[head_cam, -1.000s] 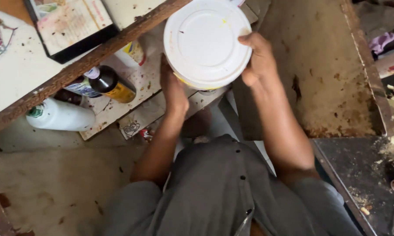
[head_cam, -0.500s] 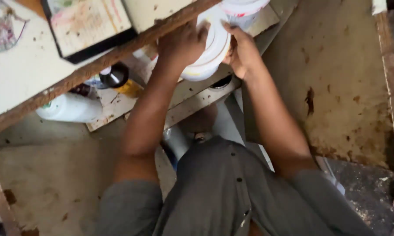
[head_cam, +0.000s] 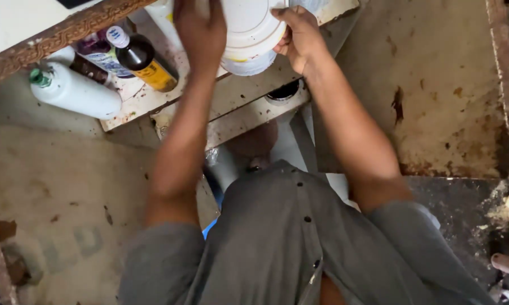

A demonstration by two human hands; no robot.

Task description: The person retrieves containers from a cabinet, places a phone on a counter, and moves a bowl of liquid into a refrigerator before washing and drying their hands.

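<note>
Here I clamp the white tub between left hand and right hand, steadying it over the shelf board's far edge, beside the dark bottle.

A stained, worn concrete floor fills most of the view, marked with rusty brown blotches. Above and left of it runs a carved wooden bench edge with a pale top. Below that edge lie paint-flecked white boards. Right of the floor, a darker strip holds crumbly debris.
</note>
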